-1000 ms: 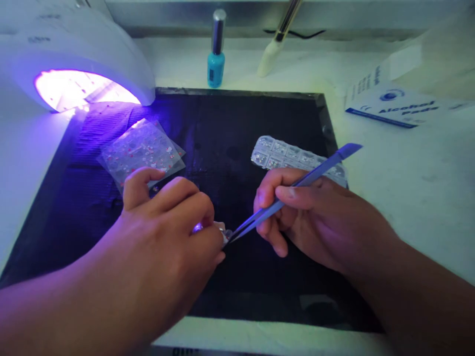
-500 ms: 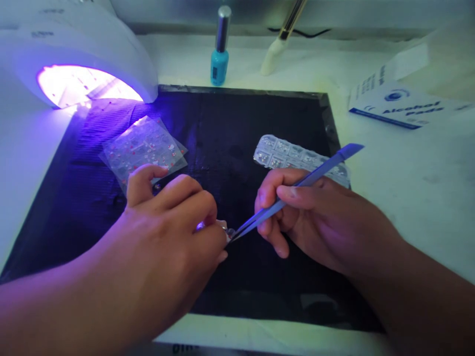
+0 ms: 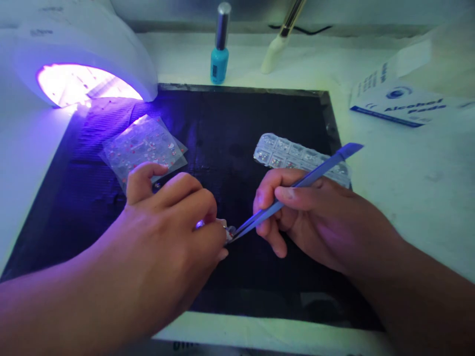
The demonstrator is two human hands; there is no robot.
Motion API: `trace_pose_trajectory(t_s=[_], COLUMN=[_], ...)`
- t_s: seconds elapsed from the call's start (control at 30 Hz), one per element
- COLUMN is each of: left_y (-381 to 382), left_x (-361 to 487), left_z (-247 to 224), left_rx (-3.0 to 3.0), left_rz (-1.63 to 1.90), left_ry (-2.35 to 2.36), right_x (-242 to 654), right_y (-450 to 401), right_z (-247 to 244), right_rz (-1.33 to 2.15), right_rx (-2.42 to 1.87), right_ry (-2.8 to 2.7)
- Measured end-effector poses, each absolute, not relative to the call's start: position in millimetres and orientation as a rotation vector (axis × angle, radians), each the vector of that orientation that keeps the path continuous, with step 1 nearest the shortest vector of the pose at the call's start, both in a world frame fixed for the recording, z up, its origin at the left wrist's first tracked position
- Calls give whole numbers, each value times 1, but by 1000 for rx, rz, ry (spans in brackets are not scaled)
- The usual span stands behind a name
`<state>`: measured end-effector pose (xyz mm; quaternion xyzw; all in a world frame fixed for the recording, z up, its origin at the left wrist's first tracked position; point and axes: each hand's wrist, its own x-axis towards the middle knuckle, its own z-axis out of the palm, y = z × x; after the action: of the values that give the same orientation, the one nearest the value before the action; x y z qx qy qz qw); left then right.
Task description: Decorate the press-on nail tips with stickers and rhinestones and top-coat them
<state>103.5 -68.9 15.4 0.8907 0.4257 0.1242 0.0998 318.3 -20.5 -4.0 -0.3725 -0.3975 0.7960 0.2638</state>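
My left hand (image 3: pixel 174 232) is closed in a pinch around a small pale decorated piece (image 3: pixel 224 228), which is mostly hidden behind the fingers. My right hand (image 3: pixel 315 212) grips blue tweezers (image 3: pixel 311 177) between thumb and fingers, and their tips touch the edge of that piece. Beyond my left hand lie clear sticker sheets (image 3: pixel 144 143) with small red and white designs. Behind my right hand sits a clear compartment case (image 3: pixel 282 148) with tiny shiny bits inside. Both hands are over a black mat (image 3: pixel 230 118).
A white lamp (image 3: pixel 122 44) glows purple at the back left. Behind the mat stand a blue bottle (image 3: pixel 219 64) with a silver cap and a pale-tipped brush (image 3: pixel 273 53). An alcohol pads box (image 3: pixel 404 99) is at the back right.
The hands have hardly moved. The tweezer tips have shifted very slightly at the piece, and the whole view has moved a little.
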Motion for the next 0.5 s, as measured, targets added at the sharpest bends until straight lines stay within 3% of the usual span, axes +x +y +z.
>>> trace_pose_trajectory(t_s=[0.5], left_y=[-68], left_x=[103], left_z=[15], left_rx=[2630], left_rz=[361], left_ry=[1261], right_x=[317], right_y=[-19], right_z=[-2], right_rz=[2132], right_rx=[-1063], right_ry=[-998])
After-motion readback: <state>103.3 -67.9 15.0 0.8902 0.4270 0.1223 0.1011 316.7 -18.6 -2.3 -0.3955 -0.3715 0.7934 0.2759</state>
